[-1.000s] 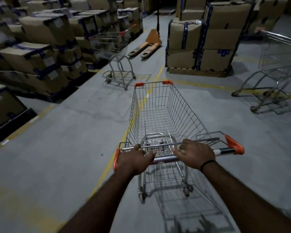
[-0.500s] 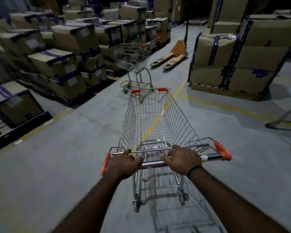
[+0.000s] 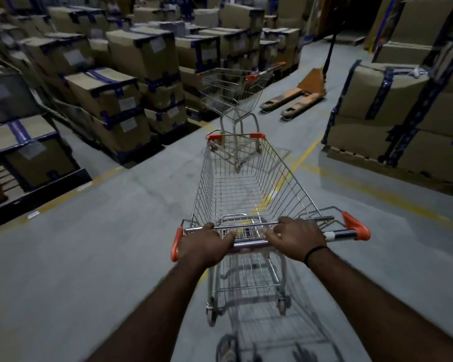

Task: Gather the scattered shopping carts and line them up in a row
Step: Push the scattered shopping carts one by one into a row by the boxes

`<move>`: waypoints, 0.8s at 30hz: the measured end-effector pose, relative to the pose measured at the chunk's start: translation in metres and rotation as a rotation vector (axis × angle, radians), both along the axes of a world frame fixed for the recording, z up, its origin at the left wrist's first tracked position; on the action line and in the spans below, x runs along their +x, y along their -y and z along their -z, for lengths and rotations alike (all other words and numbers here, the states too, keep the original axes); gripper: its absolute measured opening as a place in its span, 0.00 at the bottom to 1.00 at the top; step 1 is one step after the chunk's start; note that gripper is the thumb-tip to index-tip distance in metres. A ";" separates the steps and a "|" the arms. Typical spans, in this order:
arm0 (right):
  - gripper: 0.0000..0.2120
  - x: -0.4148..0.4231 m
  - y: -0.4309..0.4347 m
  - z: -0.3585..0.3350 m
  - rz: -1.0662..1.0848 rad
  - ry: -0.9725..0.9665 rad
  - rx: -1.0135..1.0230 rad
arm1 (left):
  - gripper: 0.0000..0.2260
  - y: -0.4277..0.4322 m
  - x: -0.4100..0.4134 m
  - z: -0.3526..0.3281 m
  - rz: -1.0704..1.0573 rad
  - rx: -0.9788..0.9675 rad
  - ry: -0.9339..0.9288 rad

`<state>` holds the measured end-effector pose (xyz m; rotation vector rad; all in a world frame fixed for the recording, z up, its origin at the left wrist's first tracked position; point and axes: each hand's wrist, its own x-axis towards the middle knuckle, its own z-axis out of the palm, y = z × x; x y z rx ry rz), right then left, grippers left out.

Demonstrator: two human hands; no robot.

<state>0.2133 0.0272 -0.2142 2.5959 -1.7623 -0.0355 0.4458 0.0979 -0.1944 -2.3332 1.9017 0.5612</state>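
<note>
A wire shopping cart (image 3: 249, 178) with orange corner caps stands right in front of me on the grey warehouse floor. My left hand (image 3: 207, 244) and my right hand (image 3: 297, 237) both grip its handle bar (image 3: 340, 234), side by side near the left half. A second wire cart (image 3: 234, 92) stands just beyond the first cart's front edge, turned sideways, its orange handle toward the right. The front of my cart overlaps the second cart's lower frame in the view; whether they touch I cannot tell.
Stacked cardboard boxes (image 3: 120, 100) on pallets line the left side. Another pallet of boxes (image 3: 403, 108) stands at the right. An orange pallet jack (image 3: 298, 96) lies on the floor beyond the second cart. Yellow lines (image 3: 301, 158) mark the floor.
My cart has rolled forward and swung left toward the second cart, which now sits close ahead. The carts at the right have left the view. Both hands kept their grip.
</note>
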 end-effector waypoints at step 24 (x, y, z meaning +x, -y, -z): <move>0.51 0.051 0.389 0.001 0.045 0.209 0.089 | 0.38 0.373 0.033 0.006 -0.171 -0.074 0.019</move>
